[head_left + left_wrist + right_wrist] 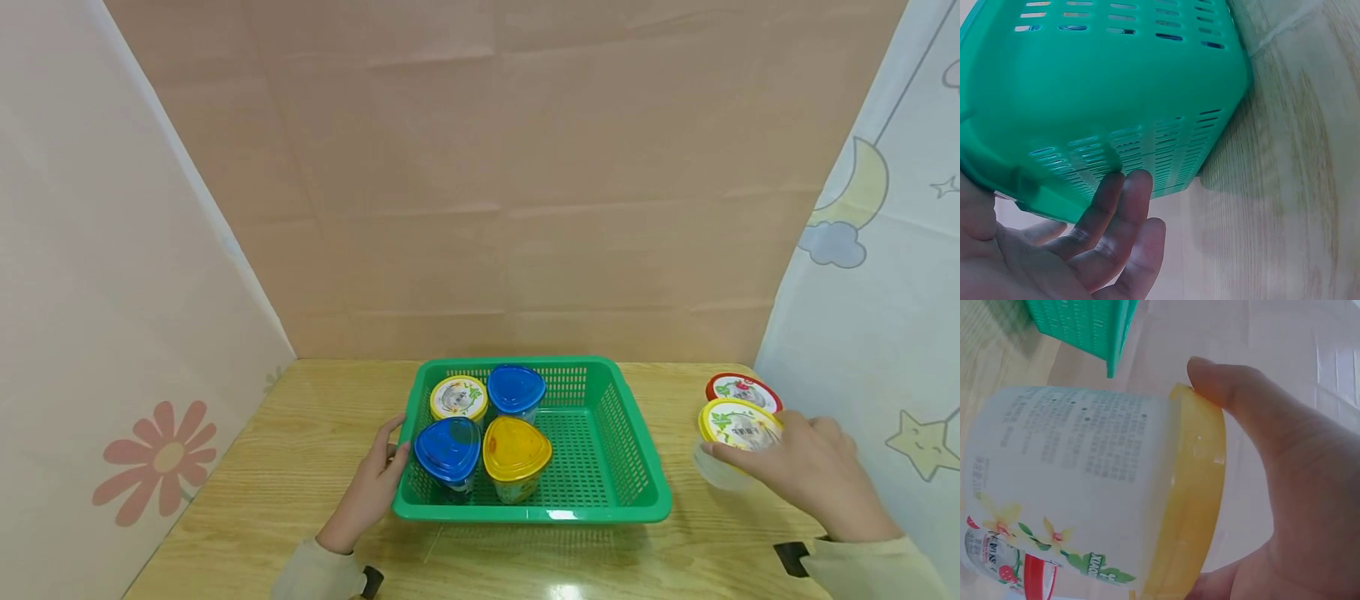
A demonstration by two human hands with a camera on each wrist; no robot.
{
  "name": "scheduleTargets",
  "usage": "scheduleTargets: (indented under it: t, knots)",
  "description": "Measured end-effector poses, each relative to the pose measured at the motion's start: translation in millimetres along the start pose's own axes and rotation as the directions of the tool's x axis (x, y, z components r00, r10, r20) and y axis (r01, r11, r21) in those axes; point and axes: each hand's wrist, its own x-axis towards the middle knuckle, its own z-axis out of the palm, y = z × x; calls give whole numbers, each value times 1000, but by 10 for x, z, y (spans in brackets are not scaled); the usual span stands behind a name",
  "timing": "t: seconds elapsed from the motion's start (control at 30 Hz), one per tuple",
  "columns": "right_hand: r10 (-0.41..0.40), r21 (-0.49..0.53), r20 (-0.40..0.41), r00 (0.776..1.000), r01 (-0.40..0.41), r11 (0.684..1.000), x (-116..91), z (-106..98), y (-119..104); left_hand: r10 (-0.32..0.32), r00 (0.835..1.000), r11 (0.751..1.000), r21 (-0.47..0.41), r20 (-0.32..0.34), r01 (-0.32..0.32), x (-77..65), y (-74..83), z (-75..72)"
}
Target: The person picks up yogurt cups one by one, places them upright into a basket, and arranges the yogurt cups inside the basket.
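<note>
My right hand (pixel 821 471) grips a white tub (pixel 1072 475) with a yellow lid (pixel 1200 494), thumb and fingers on opposite sides of the lid. In the head view the tub stands to the right of a green plastic basket (pixel 532 515), close in front of a red-lidded tub (pixel 742 390). My left hand (pixel 372 483) holds the basket's left rim, thumb over the edge and fingers against the slotted outer wall (pixel 1110 156). Inside the basket are a yellow-lidded white tub (pixel 459 397), two blue-lidded jars (pixel 516 387) and a clear jar with a yellow-orange lid (pixel 517 450).
The things rest on a wood-grain table (pixel 322 417). A brown paper-like backdrop (pixel 495 183) rises behind it. Pale sheets with printed shapes flank both sides, a flower (pixel 167 458) on the left and a moon (pixel 862 187) on the right.
</note>
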Motion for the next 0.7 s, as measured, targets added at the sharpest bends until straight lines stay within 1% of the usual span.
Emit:
scheduleTargets:
  t: [0.2, 0.37, 0.53, 0.7]
  knots:
    - [-17, 20, -13, 1000, 18, 1000, 42, -57, -189, 0, 1000, 1000, -5, 3, 0, -5, -1, 1]
    - [-27, 32, -8, 1000, 28, 999, 74, -104, -351, 1, 1000, 1000, -5, 5, -1, 1, -1, 0]
    - [-41, 23, -15, 999, 41, 999, 105, -116, -493, 4, 1000, 1000, 2, 6, -4, 6, -18, 2]
    - [-50, 39, 5, 999, 50, 998, 142, -120, -648, 3, 1000, 1000, -8, 0, -3, 5, -25, 3]
